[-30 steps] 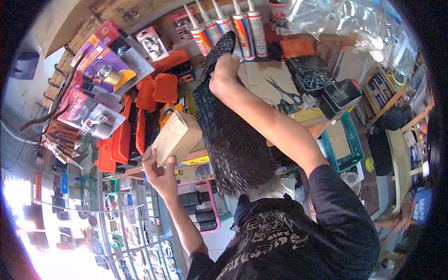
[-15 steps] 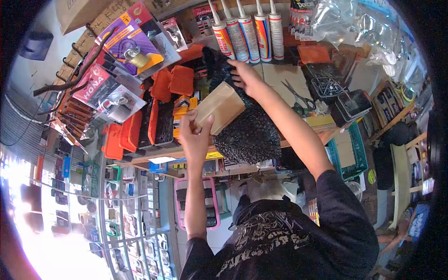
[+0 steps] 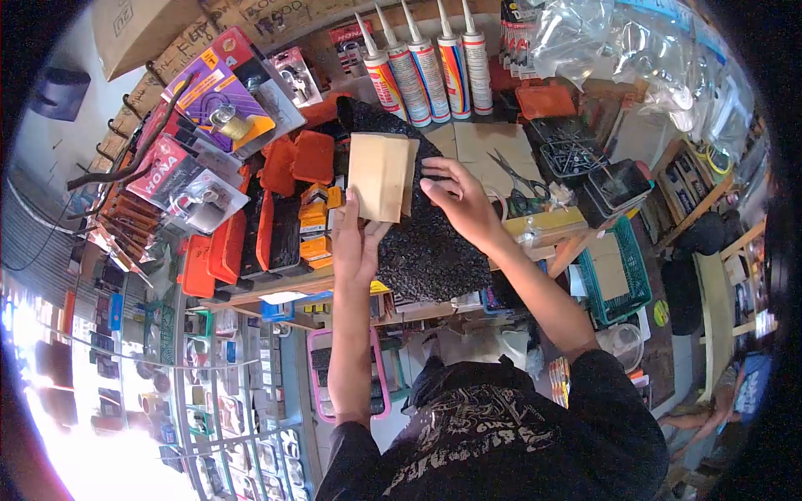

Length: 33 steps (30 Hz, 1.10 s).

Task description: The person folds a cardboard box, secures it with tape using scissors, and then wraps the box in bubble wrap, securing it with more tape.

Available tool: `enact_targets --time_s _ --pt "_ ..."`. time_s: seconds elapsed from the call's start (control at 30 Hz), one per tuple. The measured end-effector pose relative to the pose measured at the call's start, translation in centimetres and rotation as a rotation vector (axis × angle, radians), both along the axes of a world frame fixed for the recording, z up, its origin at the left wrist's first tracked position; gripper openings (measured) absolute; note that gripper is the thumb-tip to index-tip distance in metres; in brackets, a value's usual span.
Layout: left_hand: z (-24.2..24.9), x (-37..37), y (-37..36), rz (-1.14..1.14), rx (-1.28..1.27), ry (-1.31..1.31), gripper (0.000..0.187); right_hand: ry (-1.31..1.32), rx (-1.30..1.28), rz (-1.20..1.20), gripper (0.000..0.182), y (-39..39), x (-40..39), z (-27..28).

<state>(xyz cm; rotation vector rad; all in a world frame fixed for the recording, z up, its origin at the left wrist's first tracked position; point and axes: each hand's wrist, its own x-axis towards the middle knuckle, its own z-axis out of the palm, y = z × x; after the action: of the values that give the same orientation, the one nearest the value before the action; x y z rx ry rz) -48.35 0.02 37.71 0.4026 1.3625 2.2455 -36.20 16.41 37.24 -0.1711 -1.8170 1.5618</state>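
My left hand [image 3: 359, 242] holds a flat brown paper packet [image 3: 378, 171] upright, its thumb on the near face and its fingers behind the lower edge. Just right of the packet is my right hand [image 3: 461, 199], fingers apart and nothing between them. A black, rough-textured sheet [image 3: 434, 259] lies beneath both hands and hangs over the bench's front edge. Scissors [image 3: 520, 179] rest on brown paper [image 3: 484, 144] to the right of my right hand.
Sealant tubes [image 3: 426, 75] stand at the back. Orange-lidded boxes [image 3: 225, 246] and hanging padlock packs [image 3: 221, 113] are at the left. A screw tray [image 3: 572, 154] and teal basket [image 3: 614, 275] are at the right. Another person's arm [image 3: 710, 413] shows lower right.
The packet has turned more upright and shifted slightly left in my left hand. My right hand has come down from the sheet's upper part to beside the packet.
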Motion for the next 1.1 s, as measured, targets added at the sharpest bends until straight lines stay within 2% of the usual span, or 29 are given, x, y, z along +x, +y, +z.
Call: enact_targets --time_s 0.07,0.1,0.17,0.47,0.63,0.7,0.73,0.8,0.87,0.93,1.1 --pt "0.7 0.9 0.3 -0.153 0.289 -0.303 0.043 0.070 -0.007 -0.019 0.053 -1.0 0.0 0.3" --pt "0.4 1.0 0.4 -0.178 0.312 -0.364 0.047 0.077 0.079 -0.025 0.053 -1.1 0.2 0.4" --pt "-0.3 1.2 0.2 -0.197 0.331 -0.391 0.046 0.087 0.223 -0.037 0.051 -1.7 0.8 1.1" --pt "-0.6 4.8 -0.7 -0.345 0.294 -0.386 0.048 0.080 0.333 -0.030 0.042 -3.3 3.5 1.8" --pt "-0.5 6.2 -1.3 -0.401 0.390 -0.539 0.048 0.120 0.432 -0.039 0.038 -3.2 5.6 2.8" --pt "0.0 6.8 -1.5 -0.395 0.433 -0.566 0.049 0.131 0.640 -0.116 0.035 -3.2 6.5 3.8" --pt "-0.3 6.8 -1.7 -0.395 0.436 -0.567 0.049 0.130 0.642 -0.115 0.035 -3.6 7.0 4.7" --pt "-0.5 6.8 -2.1 -0.545 0.515 -0.513 0.039 0.068 0.913 -0.218 0.031 -4.5 8.0 6.2" --pt "0.5 7.8 -1.8 -0.489 0.543 -0.525 0.041 0.036 0.976 -0.229 0.031 -5.3 7.8 6.4" --pt "0.8 8.3 -1.7 -0.339 0.465 -0.522 0.043 -0.027 1.050 -0.279 0.031 -5.8 7.5 6.5" --pt "-0.4 8.1 -2.0 -0.356 0.525 -0.562 0.044 0.029 1.136 -0.290 0.027 -5.7 6.6 6.1"
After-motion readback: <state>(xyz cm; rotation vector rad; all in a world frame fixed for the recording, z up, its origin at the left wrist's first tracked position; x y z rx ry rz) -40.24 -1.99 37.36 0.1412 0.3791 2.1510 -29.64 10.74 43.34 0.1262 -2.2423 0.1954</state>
